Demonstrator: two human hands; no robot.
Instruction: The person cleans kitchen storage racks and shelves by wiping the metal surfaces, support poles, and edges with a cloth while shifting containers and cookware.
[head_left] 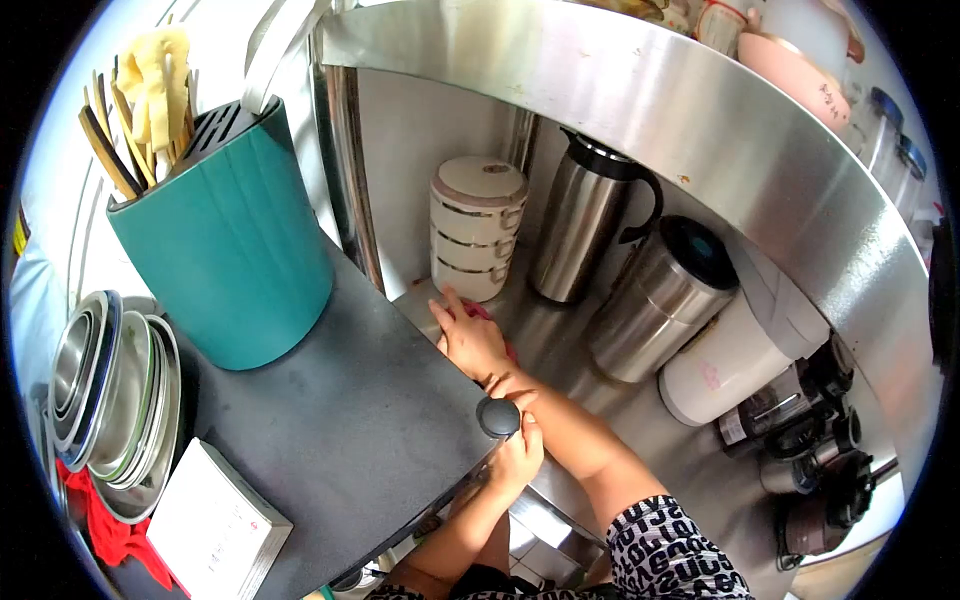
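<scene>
Fingers spread on the right hand (470,345), parted rather than curled, over a pink cloth (478,309) or something like one, just in front of the tiered container (465,250). Mostly covered by the palm, so no telling whether any fold is pinched. Curled beside the black knob (498,417), nearer the viewer than the container: the left hand (520,460), with no way to tell how firmly closed or around what.

For steady work, better to keep the right palm low and the pressure even on the lower shelf (550,345). Best to lead with the cloth and not the fingertips near the container's base, so as not to nudge or tip those stacked tiers. Worth using the left hand as a brace, with weight kept off the right wrist.

Farther out, to the right of the container: a steel jug (575,235) with a black handle, then a leaning-looking steel canister (655,305), then a white flask (720,370). Above and to the right of the container, a curved metal rim (600,50), low enough to limit lifting. Left of the container, a metal post (355,180) and, past that, a teal holder (230,260). Toward the viewer from the container, a dark countertop (340,430), with its corner crowding the forearms.
</scene>
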